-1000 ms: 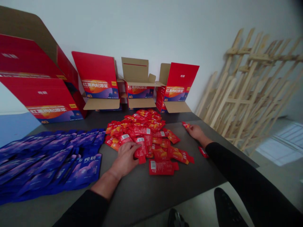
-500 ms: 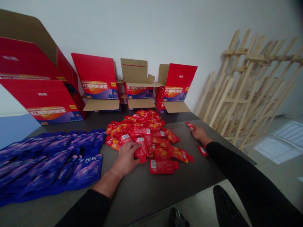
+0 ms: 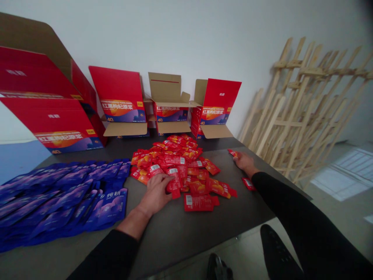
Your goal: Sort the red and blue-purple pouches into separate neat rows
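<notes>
Dozens of red sachets [image 3: 175, 160] on dark table [image 3: 175, 237] — wooden frames [image 3: 297, 112] by wall [image 3: 186, 42]

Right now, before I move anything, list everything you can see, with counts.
red cartons: at least four, red and tan, open, along the wall
blue pouches: many, blue-purple, table's left side
red sachets: many, red-orange, heaped mid-table
loose sachet: one, red, near table's right edge
table: one, dark grey, under everything
wooden frames: several, pale wood, leaning at right
left hand: one, on the heap's near side
right hand: one, fingertips at a red sachet
</notes>
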Motion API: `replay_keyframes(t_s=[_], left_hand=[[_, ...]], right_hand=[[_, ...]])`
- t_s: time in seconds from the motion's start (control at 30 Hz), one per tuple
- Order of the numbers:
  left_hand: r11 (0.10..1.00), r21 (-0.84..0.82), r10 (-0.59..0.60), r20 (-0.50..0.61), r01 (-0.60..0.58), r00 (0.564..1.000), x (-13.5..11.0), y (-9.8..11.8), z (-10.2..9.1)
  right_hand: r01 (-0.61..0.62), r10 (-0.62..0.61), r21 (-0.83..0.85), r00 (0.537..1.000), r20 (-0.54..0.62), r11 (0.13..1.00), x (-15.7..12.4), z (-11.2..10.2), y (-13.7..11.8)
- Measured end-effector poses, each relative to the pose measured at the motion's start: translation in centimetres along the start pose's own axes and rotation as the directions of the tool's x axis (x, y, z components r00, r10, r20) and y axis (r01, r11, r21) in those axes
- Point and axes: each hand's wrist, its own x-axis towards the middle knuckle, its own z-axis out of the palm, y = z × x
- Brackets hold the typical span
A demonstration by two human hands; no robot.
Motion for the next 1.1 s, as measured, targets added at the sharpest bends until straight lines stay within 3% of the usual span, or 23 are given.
replay_keyframes(t_s=[0.1,0.17,0.23,0.37,0.57,0.7,0.9,1.1], left_hand=[[1.0,0.001,0.008,-0.005,-0.008,1.0,0.0,-0.2,0.2],[1.0,0.0,0.01,-0.009,-0.01,1.0,0.0,-0.3,0.3],[1.0,-0.002,0.011,-0.01,-0.011,1.0,0.0,-0.3,0.3],[1.0,0.001,0.007,0.008,-0.007,1.0,0.0,-0.2,0.1],[1.0,0.005,-0.001,0.015,0.001,1.0,0.1,-0.1,0.1],[1.0,0.007,0.005,0.01,-0.005,1.0,0.1,-0.2,0.1],[1.0,0.016,-0.011,0.021,0.01,1.0,0.1,-0.1,0.1],[1.0,0.018,-0.02,0.027,0.019,0.999,0.2,-0.1,0.2]], right_hand=[[0.196,-0.192,0.081,0.98,-0.053,0.977,-1.7,-0.9,-3.0],[0.378,-0.384,0.192,0.923,-0.007,0.906,-3.1,-1.1,-5.3],[0.468,-0.495,0.275,0.868,0.033,0.84,-4.5,-1.1,-7.4],[0.53,-0.576,0.304,0.813,0.081,0.791,-6.6,-0.8,-9.7],[0.601,-0.622,0.166,0.77,0.14,0.781,-8.0,-1.8,-10.6],[0.584,-0.59,0.092,0.785,0.188,0.806,-7.9,-2.3,-10.5],[0.395,-0.351,-0.172,0.905,0.241,0.902,-6.5,-2.2,-8.1],[0.279,-0.221,-0.312,0.953,0.207,0.908,-4.3,-1.6,-4.7]])
